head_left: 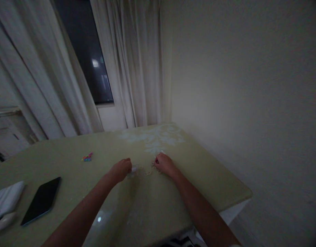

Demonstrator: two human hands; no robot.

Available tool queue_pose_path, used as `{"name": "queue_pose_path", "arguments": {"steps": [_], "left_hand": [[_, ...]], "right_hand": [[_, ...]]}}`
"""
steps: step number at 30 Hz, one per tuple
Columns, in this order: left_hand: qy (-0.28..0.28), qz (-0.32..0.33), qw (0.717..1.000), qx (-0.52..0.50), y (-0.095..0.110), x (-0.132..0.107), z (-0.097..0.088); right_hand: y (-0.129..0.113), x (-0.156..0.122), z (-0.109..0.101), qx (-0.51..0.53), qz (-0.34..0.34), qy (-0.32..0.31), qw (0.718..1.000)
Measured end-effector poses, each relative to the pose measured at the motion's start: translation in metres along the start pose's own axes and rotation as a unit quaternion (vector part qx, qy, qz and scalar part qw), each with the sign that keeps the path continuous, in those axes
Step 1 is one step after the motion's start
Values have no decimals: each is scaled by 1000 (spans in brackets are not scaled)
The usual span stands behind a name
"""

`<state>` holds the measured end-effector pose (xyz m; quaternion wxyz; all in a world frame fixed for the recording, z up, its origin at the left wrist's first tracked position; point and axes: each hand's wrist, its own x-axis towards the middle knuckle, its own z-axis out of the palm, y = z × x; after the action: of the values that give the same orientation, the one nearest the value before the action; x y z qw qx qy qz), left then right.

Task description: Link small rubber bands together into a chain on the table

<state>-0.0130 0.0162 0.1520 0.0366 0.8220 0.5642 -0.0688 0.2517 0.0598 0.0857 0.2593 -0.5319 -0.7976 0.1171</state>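
Note:
My left hand [122, 168] is closed at the edge of a small clear plastic container [134, 170], low over the table; whether it is a box or a bag is hard to tell. My right hand [163, 162] bends down with its fingertips pinched together at a loose cluster of small pale rings [153, 166]. Anything between those fingertips is too small to make out. A few more tan rings [148, 173] lie between the two hands. Just behind the right hand a bit of clear or white plastic [161, 152] shows.
Left of my hands lies a small pile of bright coloured pieces [87, 157]. A black phone [41, 200] and a white object [9, 197] rest at the table's left. A wall [240, 103] borders the right side, and curtains [137, 65] hang behind the table [199, 178].

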Motion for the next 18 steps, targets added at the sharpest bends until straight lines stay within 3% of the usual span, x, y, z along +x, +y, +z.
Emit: {"name": "queue_pose_path", "arguments": {"steps": [13,18], "left_hand": [[-18,-57,998,-4,2,2,-13],[17,-3,999,-45,29,16,-11]], "right_hand": [[8,1,-7,26,-3,7,1000],[4,0,-5,30,-9,-13,999]]}}
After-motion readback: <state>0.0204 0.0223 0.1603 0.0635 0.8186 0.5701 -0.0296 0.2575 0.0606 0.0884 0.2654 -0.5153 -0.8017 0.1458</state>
